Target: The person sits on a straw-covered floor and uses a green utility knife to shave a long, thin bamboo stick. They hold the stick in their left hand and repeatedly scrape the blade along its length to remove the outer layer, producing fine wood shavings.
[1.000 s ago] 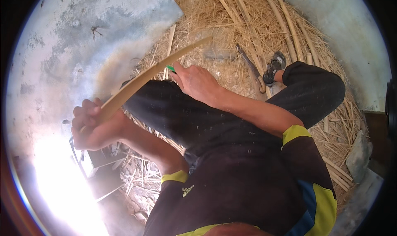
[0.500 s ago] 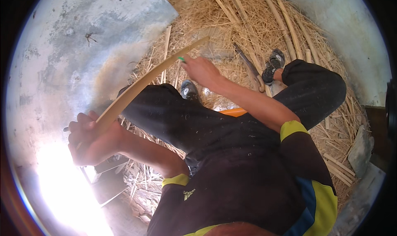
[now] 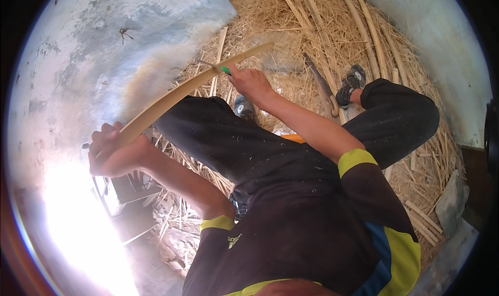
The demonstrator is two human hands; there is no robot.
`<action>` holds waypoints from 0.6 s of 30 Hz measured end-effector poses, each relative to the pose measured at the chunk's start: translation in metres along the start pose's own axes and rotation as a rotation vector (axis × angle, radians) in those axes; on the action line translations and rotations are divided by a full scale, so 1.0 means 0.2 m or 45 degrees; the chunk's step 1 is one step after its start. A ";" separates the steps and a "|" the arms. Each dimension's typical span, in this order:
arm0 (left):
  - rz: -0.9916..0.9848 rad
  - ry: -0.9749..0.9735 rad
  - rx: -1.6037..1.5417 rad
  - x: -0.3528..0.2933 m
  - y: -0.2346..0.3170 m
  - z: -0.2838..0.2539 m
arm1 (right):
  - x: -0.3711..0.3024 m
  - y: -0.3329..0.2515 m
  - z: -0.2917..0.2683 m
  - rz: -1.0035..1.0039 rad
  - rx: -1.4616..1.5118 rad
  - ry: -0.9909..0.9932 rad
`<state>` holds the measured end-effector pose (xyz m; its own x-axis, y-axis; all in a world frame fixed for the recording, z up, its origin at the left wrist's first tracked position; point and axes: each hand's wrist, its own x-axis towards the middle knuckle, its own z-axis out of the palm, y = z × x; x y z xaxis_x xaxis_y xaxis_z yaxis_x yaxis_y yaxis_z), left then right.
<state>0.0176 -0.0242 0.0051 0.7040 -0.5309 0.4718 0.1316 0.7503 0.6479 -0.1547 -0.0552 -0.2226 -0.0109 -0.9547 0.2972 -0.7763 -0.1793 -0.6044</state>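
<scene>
Wooden strip (image 3: 179, 92), pale and curved, slants over the person's left knee (image 3: 179, 120), its lower end gripped in the left hand (image 3: 118, 151). The right hand (image 3: 250, 83) is closed round a green-handled knife (image 3: 225, 70) (its thin blade crosses the strip), above straw-like scraps (image 3: 262, 15).

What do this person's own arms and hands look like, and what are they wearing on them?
The left hand and right hand are ordinary five-fingered human ones, with no gloves visible. Both arms look bare up to short, very dark sleeves, which end in bright yellow-green bands.
</scene>
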 end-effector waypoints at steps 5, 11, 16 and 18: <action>-0.046 0.009 -0.105 0.00 0.00 0.01 | -0.16 0.41 0.19 0.153 -0.219 0.057; -0.020 -0.086 -0.030 -0.01 0.01 -0.02 | -0.28 0.46 0.08 0.347 -0.235 -0.171; -0.031 -0.069 -0.060 -0.04 0.01 0.06 | -0.09 -0.02 -0.17 0.060 0.114 -0.005; -0.017 -0.079 -0.038 -0.04 0.02 0.06 | -0.06 -0.05 -0.14 0.040 0.162 -0.053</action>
<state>0.0043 -0.0209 0.0108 0.6576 -0.5635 0.5001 0.1622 0.7541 0.6364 -0.1638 -0.0361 -0.1993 -0.0059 -0.9689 0.2475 -0.6894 -0.1754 -0.7028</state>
